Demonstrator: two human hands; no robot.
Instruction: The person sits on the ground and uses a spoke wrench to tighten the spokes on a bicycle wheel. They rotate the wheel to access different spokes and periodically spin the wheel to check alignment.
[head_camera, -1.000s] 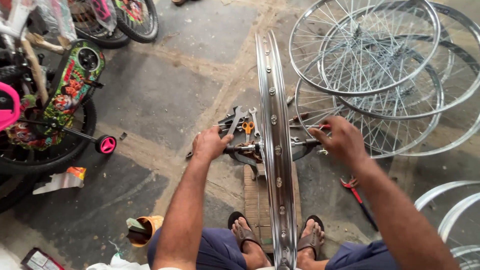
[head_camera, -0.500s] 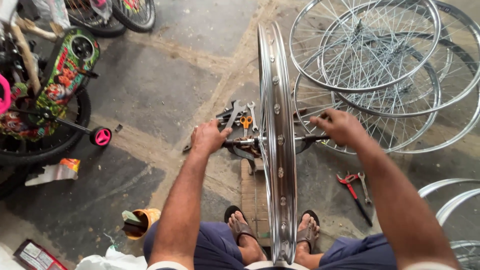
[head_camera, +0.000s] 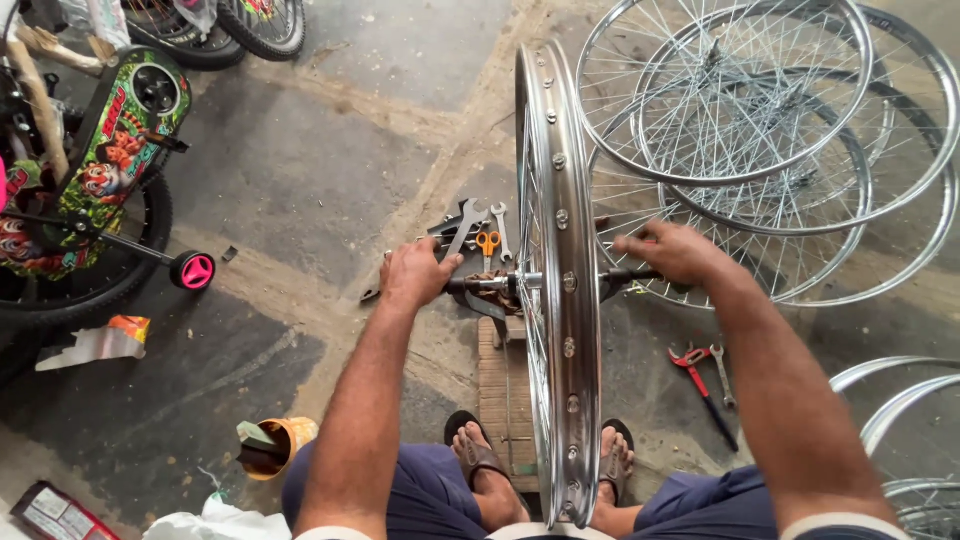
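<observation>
At far left we see a small child's bicycle (head_camera: 95, 190) with a pink training wheel (head_camera: 196, 271). Our left hand (head_camera: 415, 275) is closed around the left end of the axle (head_camera: 480, 285), above scattered wrenches (head_camera: 470, 225) on the floor. The chrome wheel rim (head_camera: 560, 300) stands upright between our knees. Our right hand (head_camera: 672, 252) grips the axle's right end, finished spoked wheels (head_camera: 760, 120) stacked beyond.
</observation>
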